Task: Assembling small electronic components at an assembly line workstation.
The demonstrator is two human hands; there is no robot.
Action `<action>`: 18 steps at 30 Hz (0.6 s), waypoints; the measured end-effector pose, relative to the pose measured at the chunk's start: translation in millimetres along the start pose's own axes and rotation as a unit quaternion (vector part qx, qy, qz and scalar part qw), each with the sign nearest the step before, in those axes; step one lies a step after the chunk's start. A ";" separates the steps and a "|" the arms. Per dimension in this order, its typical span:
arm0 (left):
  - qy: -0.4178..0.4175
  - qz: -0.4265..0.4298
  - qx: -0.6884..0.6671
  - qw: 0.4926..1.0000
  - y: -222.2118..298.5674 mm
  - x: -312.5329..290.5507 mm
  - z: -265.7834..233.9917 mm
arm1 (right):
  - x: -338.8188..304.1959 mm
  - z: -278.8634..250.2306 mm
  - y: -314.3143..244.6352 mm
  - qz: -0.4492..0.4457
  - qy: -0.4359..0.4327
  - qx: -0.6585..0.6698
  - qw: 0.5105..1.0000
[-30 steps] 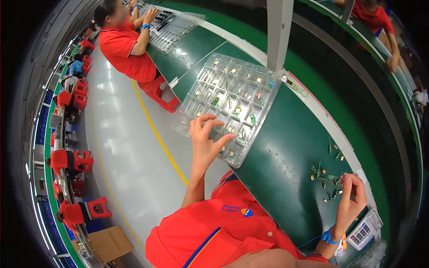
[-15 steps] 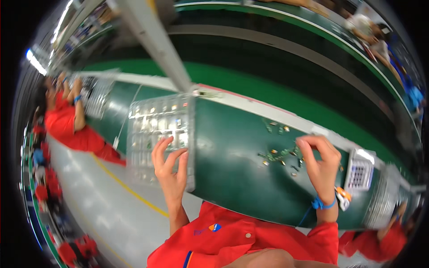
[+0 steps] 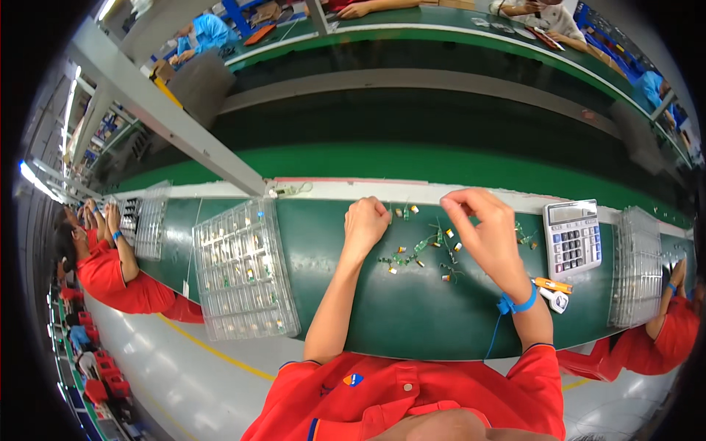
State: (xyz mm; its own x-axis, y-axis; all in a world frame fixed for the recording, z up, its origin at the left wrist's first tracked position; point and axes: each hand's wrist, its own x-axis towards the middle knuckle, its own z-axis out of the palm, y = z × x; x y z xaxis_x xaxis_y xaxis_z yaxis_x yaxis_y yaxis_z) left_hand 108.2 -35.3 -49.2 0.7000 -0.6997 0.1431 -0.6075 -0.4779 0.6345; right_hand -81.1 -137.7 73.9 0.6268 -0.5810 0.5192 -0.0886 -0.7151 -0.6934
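My left hand (image 3: 367, 226) is over the green table with its fingers curled in and pressed together. What its fingertips hold, if anything, is hidden. Across from it, my right hand (image 3: 485, 231) hovers above the scattered parts, thumb and index fingertip together in a pinch; anything between them is too small to make out. Beneath and between both hands lie several small green circuit boards (image 3: 401, 259) with thin wires and small white-and-gold parts. A blue wrist strap (image 3: 523, 300) with a cord circles my right wrist. Left of my hands, a clear compartment tray (image 3: 246, 273) holds small parts.
A calculator (image 3: 572, 239) stands right of the boards, with an orange-and-white tool (image 3: 553, 294) near my right wrist. Stacked clear trays (image 3: 637, 268) sit farther right. A grey post (image 3: 173, 125) rises behind the table. Co-workers in red (image 3: 110, 268) sit on either side.
My left hand has moved right, from beside the clear tray to the boards, and its spread fingers have closed. My right hand stays pinched over the parts. The whole view has shifted and levelled.
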 end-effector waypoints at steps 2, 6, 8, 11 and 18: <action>-0.081 -0.033 -0.062 0.994 4.5 5.2 -3.8 | -1.8 -1.3 19.8 0.041 -0.049 -0.018 0.998; -0.140 -0.074 -0.312 0.937 52.0 13.5 -40.4 | 1.1 -2.1 34.3 0.081 -0.052 0.008 0.995; -0.165 -0.041 -0.406 0.898 80.0 15.9 -54.5 | 0.2 0.2 35.3 0.053 -0.040 0.052 0.996; -0.155 -0.010 -0.448 0.881 107.3 12.4 -64.8 | 5.5 -7.3 21.3 -0.047 0.011 0.034 0.998; -0.126 0.037 -0.491 0.861 120.9 8.1 -63.6 | 6.1 -14.3 13.3 -0.208 0.049 -0.099 0.972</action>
State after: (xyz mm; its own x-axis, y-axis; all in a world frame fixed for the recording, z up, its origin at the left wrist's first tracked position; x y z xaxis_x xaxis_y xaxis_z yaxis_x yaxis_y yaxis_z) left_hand 64.3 -65.0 76.9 0.4946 -0.8607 0.1208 0.0491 0.1664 0.9848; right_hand -89.6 -156.3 75.1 0.5649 -0.2523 0.7856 0.0042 -0.9512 -0.3085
